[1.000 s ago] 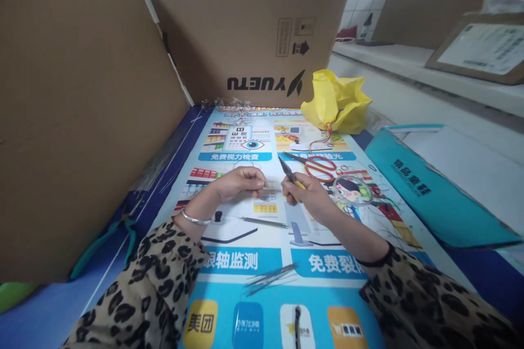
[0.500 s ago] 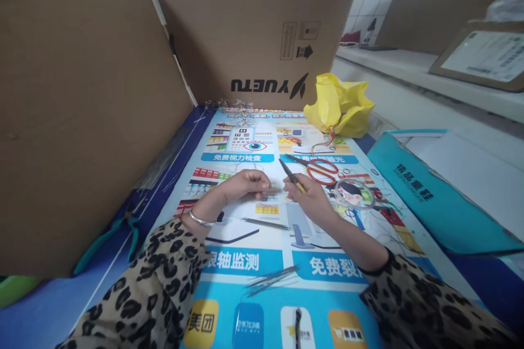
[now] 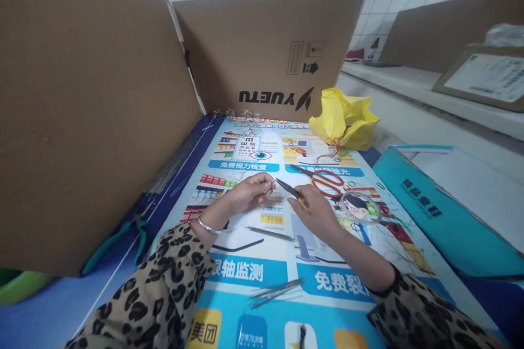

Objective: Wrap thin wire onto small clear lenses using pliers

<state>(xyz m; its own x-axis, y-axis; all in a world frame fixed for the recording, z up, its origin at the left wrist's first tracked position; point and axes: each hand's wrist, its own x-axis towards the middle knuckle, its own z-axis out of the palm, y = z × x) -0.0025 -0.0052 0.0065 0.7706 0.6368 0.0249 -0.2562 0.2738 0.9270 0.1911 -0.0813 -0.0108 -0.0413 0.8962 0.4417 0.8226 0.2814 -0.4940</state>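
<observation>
Step in hand, my read: close plier work on a fine wire piece [image 3: 273, 186] at the left fingertips. Next move calls for the plier nose lined up with that piece and the left pinch steady; fingertips sit close to the nose, so nip risk.

Clock centred on the gap between the hands, 12 = away from the wearer.

Left hand [image 3: 251, 194], 9 o'clock: thumb and fingers pinched, seems to be on the wire piece. Piece mostly hidden, exact shape can't be told.

Right hand [image 3: 317, 211], 3 to 4 o'clock: clenched round the yellow grips of the needle-nose pliers [image 3: 290, 190]. Black nose points to 10, tip just beside the left fingertips. Can't tell if the tip touches the piece, or if the jaws are parted.

Around them, on the printed poster [image 3: 262, 270] over the blue counter [image 3: 88, 297]:
- red-handled scissors [image 3: 313, 174], 2 o'clock, near the right hand, blades toward 10
- clear ring [image 3: 362, 221], 3 to 4 o'clock, beyond the right hand
- thin wire lengths [image 3: 271, 233], 6 to 7 o'clock, near
- second wire bundle [image 3: 275, 293], 6 o'clock, closer to the wearer
- crumpled yellow bag [image 3: 344, 120], 1 to 2 o'clock, far
- teal-handled pliers [image 3: 112, 245], 8 to 9 o'clock, well apart
- teal shoe box [image 3: 423, 210], 3 o'clock, well apart
</observation>
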